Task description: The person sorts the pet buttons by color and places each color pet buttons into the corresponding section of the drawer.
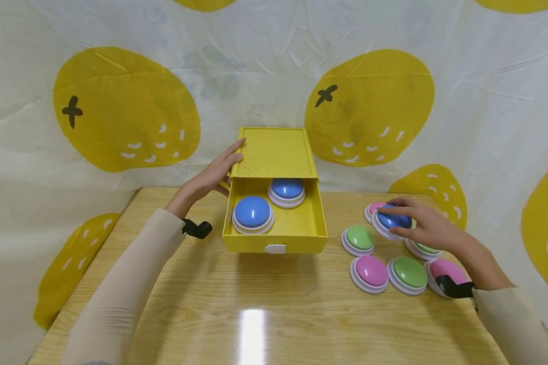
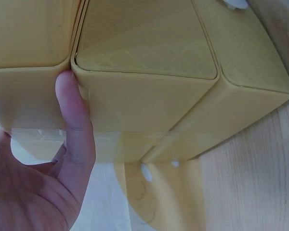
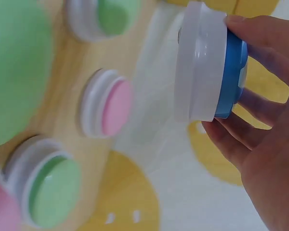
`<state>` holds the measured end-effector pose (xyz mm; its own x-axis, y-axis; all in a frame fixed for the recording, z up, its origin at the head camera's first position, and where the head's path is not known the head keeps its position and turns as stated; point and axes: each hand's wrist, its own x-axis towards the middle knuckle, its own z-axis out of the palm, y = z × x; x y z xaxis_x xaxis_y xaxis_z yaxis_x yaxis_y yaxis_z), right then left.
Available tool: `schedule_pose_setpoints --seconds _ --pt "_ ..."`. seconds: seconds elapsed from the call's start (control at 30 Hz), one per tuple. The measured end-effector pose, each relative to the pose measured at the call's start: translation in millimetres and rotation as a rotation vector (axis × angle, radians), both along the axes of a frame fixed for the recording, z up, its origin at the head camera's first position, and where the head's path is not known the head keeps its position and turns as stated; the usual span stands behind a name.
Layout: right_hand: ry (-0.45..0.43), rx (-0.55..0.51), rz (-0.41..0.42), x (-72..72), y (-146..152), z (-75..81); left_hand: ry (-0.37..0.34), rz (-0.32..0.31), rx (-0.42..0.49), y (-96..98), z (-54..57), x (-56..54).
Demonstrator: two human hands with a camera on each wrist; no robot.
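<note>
Fingers, right hand [image 1: 426, 223]: bent, pinching one blue button [image 1: 394, 220] by opposite sides of its rim, palm toward the blue dome. Button held tilted and clear of the desk [image 1: 201, 314], white base facing away from the palm.

Fingers, left hand [image 1: 213, 172]: spread, laid against the left side of a yellow box [image 1: 278, 152]; two tips reach its top edge. In the left wrist view one tip sits at a seam between yellow panels.

Drawer [image 1: 278, 244], yellow, one: slid out of the box, to the right of the left fingers and nearer the person; white handle [image 1: 275, 249] on its front. Contents: two blue buttons on white bases, the front one [image 1: 252, 213] at left, the rear one [image 1: 287, 190] to its right, partly under the box's top.

Buttons lying on the desk about the right fingers, six, white bases:
– far pink button [image 1: 374, 209], left of the fingertips, just beside the held one;
– left green button [image 1: 360, 237], left and nearer the person;
– near pink button [image 1: 371, 270] and near green button [image 1: 408, 272], side by side, nearer the person;
– half-hidden green button [image 1: 426, 249], below the palm;
– right pink button [image 1: 445, 270], partly covered by a black wrist mount [image 1: 456, 289].

Backdrop, beyond both sets of fingers: pale cloth [image 1: 255, 61], yellow fruit print.
</note>
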<state>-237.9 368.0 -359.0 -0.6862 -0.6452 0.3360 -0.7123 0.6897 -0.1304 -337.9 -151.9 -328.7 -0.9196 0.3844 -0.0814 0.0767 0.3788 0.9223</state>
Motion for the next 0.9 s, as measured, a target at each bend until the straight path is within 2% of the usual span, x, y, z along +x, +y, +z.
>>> schedule_pose_setpoints --seconds 0.27,0.43,0.63,0.9 --pt "0.024 -0.014 0.053 -1.0 -30.4 33.7 0.009 0.006 -0.006 0.3 -0.1 0.3" --pt "0.027 -0.046 0.12 -3.5 -49.8 54.8 -0.001 0.003 -0.01 0.4 0.1 0.2" --pt "0.034 -0.029 0.159 -1.9 -77.5 78.5 -0.015 0.0 -0.006 0.2 1.8 0.7" --pt "0.043 -0.018 0.217 3.0 -116.8 101.4 -0.008 0.0 -0.009 0.0 -0.1 -2.5"
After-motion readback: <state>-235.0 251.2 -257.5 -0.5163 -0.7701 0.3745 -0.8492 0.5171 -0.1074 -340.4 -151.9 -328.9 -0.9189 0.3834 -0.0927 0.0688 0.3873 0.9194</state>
